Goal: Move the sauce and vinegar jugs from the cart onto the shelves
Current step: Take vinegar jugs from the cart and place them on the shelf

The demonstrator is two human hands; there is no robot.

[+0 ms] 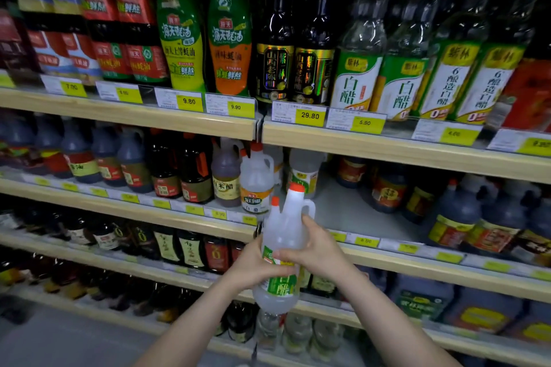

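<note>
Head view: a clear white-vinegar jug (283, 247) with an orange cap is held upright in front of the shelves (387, 152). It is clamped from both sides, the left grip (256, 267) curled around its label and the right grip (313, 250) around its shoulder.

open gap: second shelf (343, 214) has a bare patch of board right of the divider, easily the roomiest spot

left edge: clear white vinegar jug (257, 185) and a pale jug (304, 171) set further back

right edge: dark sauce jugs (387, 191) crowd in

overhead: wooden shelf lip (387, 149) with price tags hangs low

elsewhere: rows packed tight, bottles touching
</note>
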